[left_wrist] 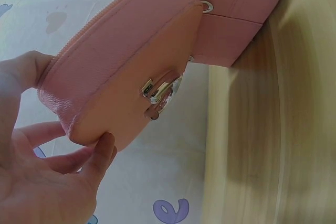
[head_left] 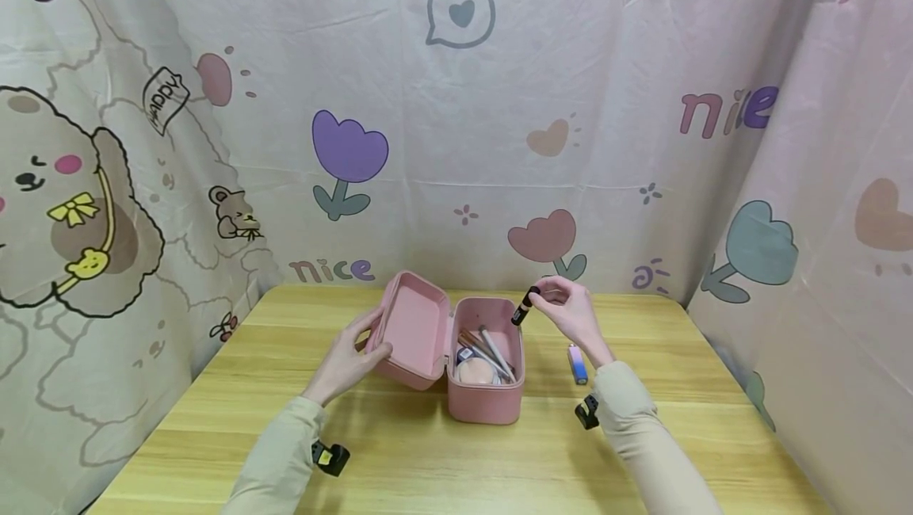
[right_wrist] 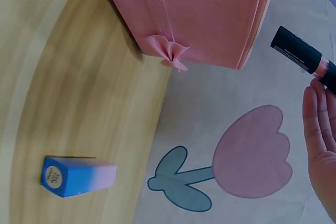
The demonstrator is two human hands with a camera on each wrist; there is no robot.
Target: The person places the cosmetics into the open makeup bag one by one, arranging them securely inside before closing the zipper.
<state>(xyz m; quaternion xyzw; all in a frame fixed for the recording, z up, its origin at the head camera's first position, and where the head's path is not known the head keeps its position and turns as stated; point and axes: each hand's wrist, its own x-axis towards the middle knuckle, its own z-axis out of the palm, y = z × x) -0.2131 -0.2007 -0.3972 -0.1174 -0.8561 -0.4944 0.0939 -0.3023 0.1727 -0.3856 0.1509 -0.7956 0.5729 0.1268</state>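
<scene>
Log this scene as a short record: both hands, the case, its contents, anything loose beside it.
Left hand: grips the lid
Right hand: pinches a tilted black tube
Case: pink, open, on the table
Contents: round pale item, slender sticks, others unclear
Beside it: pink-and-blue box, to the right

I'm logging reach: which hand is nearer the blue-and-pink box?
Right. The right hand is raised near the blue-and-pink box; the left hand is across the pink case, holding its lid.
</scene>
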